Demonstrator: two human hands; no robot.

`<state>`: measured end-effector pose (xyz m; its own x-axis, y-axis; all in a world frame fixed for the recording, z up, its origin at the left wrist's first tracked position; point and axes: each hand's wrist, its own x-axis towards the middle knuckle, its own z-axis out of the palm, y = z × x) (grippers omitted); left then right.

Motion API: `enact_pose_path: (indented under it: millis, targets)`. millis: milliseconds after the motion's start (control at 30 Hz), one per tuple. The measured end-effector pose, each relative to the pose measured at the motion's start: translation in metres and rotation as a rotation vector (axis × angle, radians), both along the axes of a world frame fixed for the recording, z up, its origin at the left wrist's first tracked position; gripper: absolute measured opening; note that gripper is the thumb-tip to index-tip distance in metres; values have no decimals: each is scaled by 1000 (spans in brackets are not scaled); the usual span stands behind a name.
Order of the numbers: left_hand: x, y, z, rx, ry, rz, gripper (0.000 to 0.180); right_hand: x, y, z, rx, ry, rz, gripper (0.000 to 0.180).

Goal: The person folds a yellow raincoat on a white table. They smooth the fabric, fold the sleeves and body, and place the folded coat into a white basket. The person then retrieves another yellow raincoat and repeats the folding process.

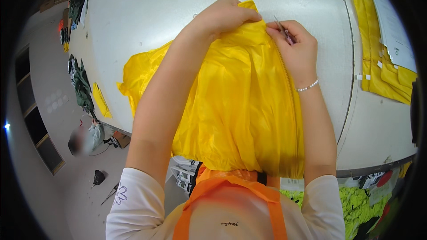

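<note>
A yellow jacket [231,93] hangs from the table top down over my lap, with a zipper along its right edge. Up at its top edge, my left hand [227,15] is closed on the fabric, thumb on top and the other fingers partly hidden. Just right of it, my right hand [296,44] is closed around small thread snips [284,31], whose thin metal blades point up and to the left. The right fingertips are at the jacket's zipper edge, near the top corner. Most of the snips' handle is hidden in the palm.
The pale table [320,0] spreads under and beyond the jacket. Folded yellow garments [382,80] and a white paper sheet [396,31] lie at the right. Dark green fabric [81,84] lies along the far left edge. Bright lime fabric [362,209] sits below the table, and a person [91,138] is at lower left.
</note>
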<state>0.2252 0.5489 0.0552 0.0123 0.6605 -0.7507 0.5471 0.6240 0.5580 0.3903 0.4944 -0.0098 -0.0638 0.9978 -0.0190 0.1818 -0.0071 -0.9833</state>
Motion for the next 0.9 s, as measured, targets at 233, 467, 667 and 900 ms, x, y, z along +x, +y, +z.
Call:
enact_pose_path:
  millis: [233, 467, 667, 900]
  targets:
    - [6, -1, 3, -60, -83, 165, 23, -4, 5, 0, 61, -11, -52, 12]
    - [6, -6, 0, -77, -222, 320, 26, 20, -7, 15, -152, 67, -101, 21]
    - [8, -10, 0, -75, -302, 364, 27, 12, -30, 20, -62, -29, -71, 17]
    - [11, -10, 11, -58, -275, 308, 21, 5, -24, 21, 28, -132, -82, 16]
